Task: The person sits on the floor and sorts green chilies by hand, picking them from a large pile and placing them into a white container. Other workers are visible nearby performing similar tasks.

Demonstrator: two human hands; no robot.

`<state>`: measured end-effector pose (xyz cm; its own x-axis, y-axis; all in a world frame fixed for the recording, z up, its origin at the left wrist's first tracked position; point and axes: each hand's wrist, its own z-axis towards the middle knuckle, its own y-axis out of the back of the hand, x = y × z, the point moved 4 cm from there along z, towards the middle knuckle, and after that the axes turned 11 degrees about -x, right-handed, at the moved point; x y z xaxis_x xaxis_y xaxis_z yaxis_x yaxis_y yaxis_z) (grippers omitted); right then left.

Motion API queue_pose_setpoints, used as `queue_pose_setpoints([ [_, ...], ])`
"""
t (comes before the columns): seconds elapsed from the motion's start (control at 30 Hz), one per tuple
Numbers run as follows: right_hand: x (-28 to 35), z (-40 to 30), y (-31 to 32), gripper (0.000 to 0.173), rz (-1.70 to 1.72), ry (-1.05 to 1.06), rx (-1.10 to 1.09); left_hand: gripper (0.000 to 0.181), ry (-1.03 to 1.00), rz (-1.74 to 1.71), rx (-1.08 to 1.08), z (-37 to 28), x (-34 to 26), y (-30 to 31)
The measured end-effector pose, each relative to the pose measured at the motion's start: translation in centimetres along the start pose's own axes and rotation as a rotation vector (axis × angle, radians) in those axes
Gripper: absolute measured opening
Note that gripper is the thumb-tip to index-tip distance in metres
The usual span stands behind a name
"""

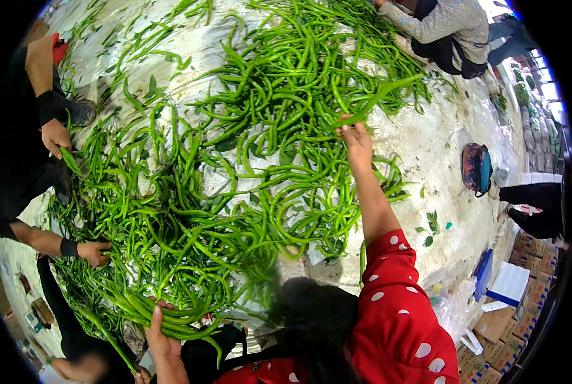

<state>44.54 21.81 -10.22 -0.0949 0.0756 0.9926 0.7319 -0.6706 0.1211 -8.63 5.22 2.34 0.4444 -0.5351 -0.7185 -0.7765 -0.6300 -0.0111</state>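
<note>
A bunch of long green chili peppers [171, 319] lies in my left hand [163, 336], its thumb closed over them, at the near edge of the pile. My right hand [355, 137], arm stretched forward, holds one long green pepper [384, 96] between thumb and fingers, its tip pointing up and right. Beneath and around both hands a wide, loose heap of long green peppers [286, 105], mixed with leaves, covers a pale, dirty ground sheet [439, 144].
Co-workers' hands reach over the pile at left [94, 252] and bottom left. Another person crouches at top right [439, 33]. On the right are a patterned bag [476, 169], a white foam box [509, 282], clear plastic and cardboard boxes [494, 322]; someone's dark-clothed legs [535, 209] stand there.
</note>
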Motion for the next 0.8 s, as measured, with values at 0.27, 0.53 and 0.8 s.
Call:
queue_pose_setpoints([
  [0.27,1.7,-3.1,-1.1,0.022,0.504,-0.337,0.228,0.033,-0.018,-0.001,0.048,-1.6,-0.1,-0.4],
  [0.53,3.5,-5.8,-0.7,0.023,0.313,-0.276,0.285,0.032,-0.024,0.014,0.089,-3.0,0.5,0.7],
  [0.8,6.3,-7.5,1.7,0.026,-0.449,0.375,0.053,0.03,-0.03,-0.012,0.146,-4.2,0.2,1.4],
])
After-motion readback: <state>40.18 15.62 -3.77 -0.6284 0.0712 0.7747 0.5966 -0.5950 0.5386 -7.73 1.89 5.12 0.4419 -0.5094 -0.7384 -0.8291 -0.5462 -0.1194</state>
